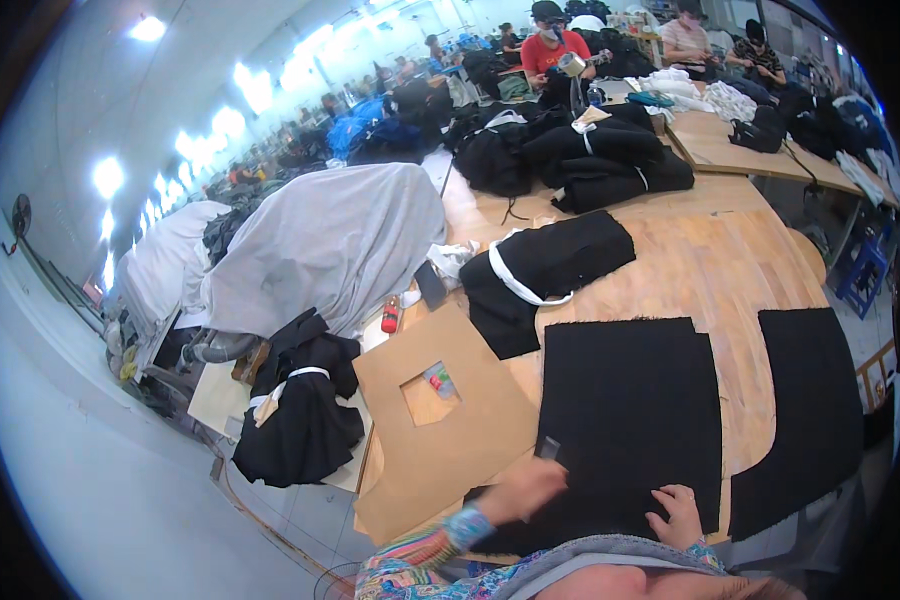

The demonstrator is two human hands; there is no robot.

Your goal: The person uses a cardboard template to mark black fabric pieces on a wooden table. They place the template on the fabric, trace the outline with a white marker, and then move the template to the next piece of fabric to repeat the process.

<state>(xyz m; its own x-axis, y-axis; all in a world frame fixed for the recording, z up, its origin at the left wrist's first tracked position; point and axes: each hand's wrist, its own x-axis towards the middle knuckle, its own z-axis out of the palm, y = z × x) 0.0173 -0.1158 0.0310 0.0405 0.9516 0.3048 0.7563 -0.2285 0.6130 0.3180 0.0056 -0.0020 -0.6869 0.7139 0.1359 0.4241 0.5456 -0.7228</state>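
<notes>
My left hand [525, 490] is closed, slightly smeared by motion, over the left edge of a black cloth panel [630, 410]. A small flat greyish piece [550, 448] sticks up from its fingers; its kind is unclear. My right hand [678, 515] rests on the panel's lower right part, fingers apart and nothing in them. Left of the panel lies a brown cardboard pattern [490, 400] with a four-sided cut-out, partly behind my left forearm. Another black cloth piece [810, 410] with a curved inner edge lies to the right.
On the wooden table [710, 250], a black cloth bundle [570, 260] with a white tie lies beyond the panel. Another tied bundle [300, 400] sits left. A red bottle-like item [390, 315] stands near a grey-covered heap [330, 230]. People work at tables farther back.
</notes>
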